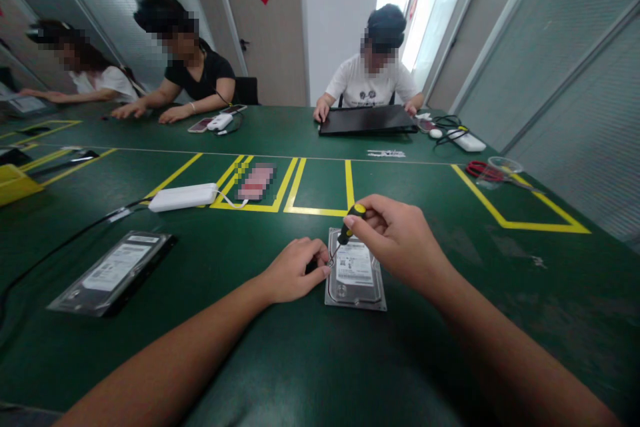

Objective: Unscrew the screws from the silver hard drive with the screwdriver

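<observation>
A silver hard drive [354, 280] with a white label lies flat on the green table in front of me. My right hand [395, 233] is closed around the yellow-and-black handle of a screwdriver [346, 230]. Its shaft slants down to the left, and the tip meets the drive near its left edge. At that same edge my left hand [295, 270] has its fingers curled and its thumb against the drive, close to the tip. Whether a screw sits under the tip is too small to tell.
Another hard drive [113, 270] lies to the left. Beyond it are a white power bank [183, 197] with a black cable and a pink phone [256, 181]. Red scissors [484, 172] lie at the right. Across the table, a person holds a black panel [367, 120]; two others sit left.
</observation>
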Demonstrator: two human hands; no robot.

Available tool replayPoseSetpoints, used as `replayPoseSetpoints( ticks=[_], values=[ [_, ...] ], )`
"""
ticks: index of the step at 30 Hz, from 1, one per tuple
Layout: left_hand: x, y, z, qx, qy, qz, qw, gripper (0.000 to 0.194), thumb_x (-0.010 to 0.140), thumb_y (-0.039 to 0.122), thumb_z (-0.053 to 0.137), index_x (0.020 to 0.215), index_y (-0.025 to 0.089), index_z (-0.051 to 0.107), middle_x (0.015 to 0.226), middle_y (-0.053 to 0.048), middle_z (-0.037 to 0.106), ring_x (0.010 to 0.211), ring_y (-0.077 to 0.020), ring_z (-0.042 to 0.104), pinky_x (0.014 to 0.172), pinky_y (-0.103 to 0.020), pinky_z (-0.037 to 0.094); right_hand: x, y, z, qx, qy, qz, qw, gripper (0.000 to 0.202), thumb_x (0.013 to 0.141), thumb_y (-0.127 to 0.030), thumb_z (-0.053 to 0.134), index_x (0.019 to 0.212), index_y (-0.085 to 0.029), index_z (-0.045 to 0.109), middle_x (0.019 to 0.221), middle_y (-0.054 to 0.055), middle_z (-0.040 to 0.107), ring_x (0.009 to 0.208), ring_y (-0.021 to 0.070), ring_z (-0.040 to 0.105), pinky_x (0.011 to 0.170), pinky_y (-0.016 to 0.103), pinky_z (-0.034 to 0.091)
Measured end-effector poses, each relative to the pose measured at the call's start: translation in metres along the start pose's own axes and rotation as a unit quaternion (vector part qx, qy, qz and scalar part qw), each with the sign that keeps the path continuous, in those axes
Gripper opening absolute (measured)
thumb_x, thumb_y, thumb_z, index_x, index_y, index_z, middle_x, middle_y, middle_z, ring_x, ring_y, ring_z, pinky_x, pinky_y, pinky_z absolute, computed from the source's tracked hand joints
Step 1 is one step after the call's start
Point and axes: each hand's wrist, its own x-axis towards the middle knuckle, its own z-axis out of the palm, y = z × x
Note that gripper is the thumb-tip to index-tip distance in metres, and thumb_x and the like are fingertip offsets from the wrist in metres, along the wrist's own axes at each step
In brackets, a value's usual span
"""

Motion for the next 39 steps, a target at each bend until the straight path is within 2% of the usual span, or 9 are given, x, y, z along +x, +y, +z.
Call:
replayPoseSetpoints(
  ticks=[7,17,27,33,39],
  values=[
    [0.0001,-0.0005,-0.0001,0.000,0.003,0.000,1.000,0.012,0.092,0.031,0.059,0.093,0.020,0.055,0.087,0.000,0.063,0.084,-0.0202,0.055,0.079,-0.035,0.039,0.0020,0.0081,0.0061,0.045,0.028,0.024,0.998,0.020,0.087,-0.033,0.063,0.101,-0.018,0.061,0.070,-0.002,0.062,0.059,0.0100,0.055,0.059,0.026,0.044],
    [-0.0007,-0.0022,0.0008,0.004,0.003,0.002,1.000,0.013,0.092,0.033,0.058,0.095,0.021,0.055,0.088,-0.001,0.064,0.085,-0.0210,0.056,0.080,-0.036,0.040,0.0044,0.0095,0.0029,0.007,0.043,0.047,0.998,0.018,0.085,-0.036,0.064,0.086,-0.020,0.056,0.068,-0.001,0.062,0.057,0.0106,0.054,0.058,0.028,0.042],
    [-0.0009,-0.0022,0.0008,0.003,0.003,0.001,1.000,0.012,0.092,0.032,0.060,0.095,0.021,0.055,0.089,-0.001,0.064,0.085,-0.0208,0.055,0.081,-0.036,0.039,0.0029,0.0056,0.0003,-0.053,0.042,-0.026,0.997,0.016,0.085,-0.033,0.062,0.092,-0.019,0.064,0.074,0.001,0.064,0.062,0.0122,0.054,0.061,0.029,0.041],
    [-0.0009,0.0000,0.0005,-0.001,0.003,0.001,1.000,0.013,0.092,0.032,0.059,0.095,0.020,0.055,0.087,-0.001,0.064,0.085,-0.0210,0.055,0.079,-0.035,0.039,-0.0007,0.0025,0.0003,-0.012,0.034,-0.053,0.998,0.030,0.086,-0.030,0.061,0.114,-0.018,0.061,0.083,0.002,0.067,0.065,0.0127,0.057,0.061,0.028,0.042],
    [-0.0012,0.0006,0.0001,-0.002,0.007,0.002,1.000,0.012,0.092,0.031,0.059,0.097,0.021,0.054,0.089,-0.001,0.064,0.086,-0.0213,0.056,0.081,-0.036,0.040,-0.0007,0.0021,0.0028,-0.015,0.029,-0.090,0.995,0.017,0.088,-0.027,0.059,0.103,-0.019,0.061,0.086,0.002,0.067,0.073,0.0135,0.060,0.064,0.028,0.043]
  ],
)
